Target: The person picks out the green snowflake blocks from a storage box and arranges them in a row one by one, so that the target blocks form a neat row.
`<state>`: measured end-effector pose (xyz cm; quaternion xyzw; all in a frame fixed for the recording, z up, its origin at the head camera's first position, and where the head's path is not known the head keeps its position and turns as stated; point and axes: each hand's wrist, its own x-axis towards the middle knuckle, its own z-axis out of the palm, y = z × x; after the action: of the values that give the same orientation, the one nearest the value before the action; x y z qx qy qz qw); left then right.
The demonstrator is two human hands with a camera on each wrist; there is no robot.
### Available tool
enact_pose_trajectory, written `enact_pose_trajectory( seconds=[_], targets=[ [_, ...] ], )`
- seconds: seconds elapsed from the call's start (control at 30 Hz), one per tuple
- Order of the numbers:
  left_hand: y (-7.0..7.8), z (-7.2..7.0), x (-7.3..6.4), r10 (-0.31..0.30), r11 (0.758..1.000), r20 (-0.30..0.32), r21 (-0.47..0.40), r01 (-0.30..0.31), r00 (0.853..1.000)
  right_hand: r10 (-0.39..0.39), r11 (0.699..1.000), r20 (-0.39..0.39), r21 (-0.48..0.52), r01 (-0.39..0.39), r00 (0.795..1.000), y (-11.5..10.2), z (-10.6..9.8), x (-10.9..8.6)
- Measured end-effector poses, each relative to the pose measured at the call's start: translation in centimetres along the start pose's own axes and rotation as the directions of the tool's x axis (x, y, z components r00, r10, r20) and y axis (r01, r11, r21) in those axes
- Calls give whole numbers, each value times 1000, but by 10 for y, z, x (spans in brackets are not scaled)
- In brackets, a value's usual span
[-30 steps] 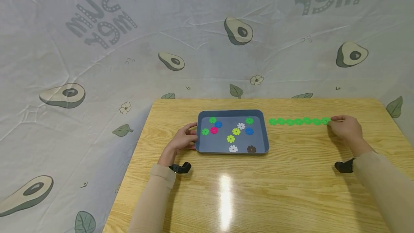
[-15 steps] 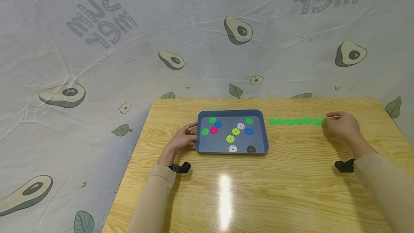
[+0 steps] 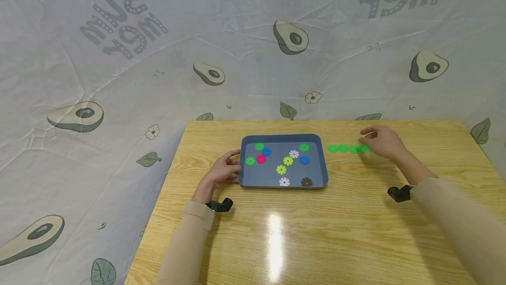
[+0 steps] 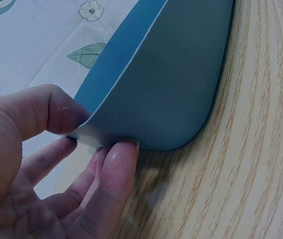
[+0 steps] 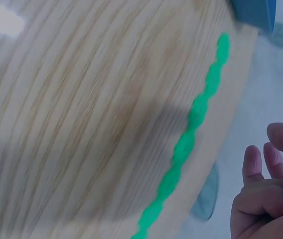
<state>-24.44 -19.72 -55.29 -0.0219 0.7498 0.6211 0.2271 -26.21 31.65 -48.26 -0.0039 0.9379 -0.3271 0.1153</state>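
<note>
1. We see the row of green discs [image 3: 343, 148] lying on the table [image 3: 336, 223], to the right of the tray [image 3: 262, 178] and just beside it, not touching; its far end passes beneath our right hand [image 3: 383, 143].
2. Our right hand hovers over that row with its fingers loosely bent and nothing between them; the thumb stands apart from the fingertips.
3. Our left hand [image 3: 219, 171] grips the tray's near-left side wall, the thumb at the rim and fingers against the outside.
4. We judge the discs to be light, thin plastic, stiff enough to keep their shape but smooth enough to skid on the wood if pushed.
5. The right wrist view is blurred, so we cannot tell whether the discs interlock or merely touch; if linked, the row probably flexes at its joints and could part there.
6. For a hold, we favour pinching one disc by its notched edges, or supporting a linked row at two spots.
7. The tray looks rigid and fairly light, best held by its wall, kept level so the loose discs [image 3: 261, 159] inside don't slide.
</note>
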Motion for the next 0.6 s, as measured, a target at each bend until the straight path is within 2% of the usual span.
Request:
enact_pose_trajectory(
  seconds=[0.3, 0.6],
  targets=[
    [-1, 0, 1, 2, 1000, 0, -5, -2, 1000, -79, 997, 70, 24, 78, 994, -44, 24, 14],
    [0, 0, 0, -1, 1000, -9, -7, 1, 1000, -125, 992, 78, 3, 125, 989, -76, 50, 31]
  ],
)
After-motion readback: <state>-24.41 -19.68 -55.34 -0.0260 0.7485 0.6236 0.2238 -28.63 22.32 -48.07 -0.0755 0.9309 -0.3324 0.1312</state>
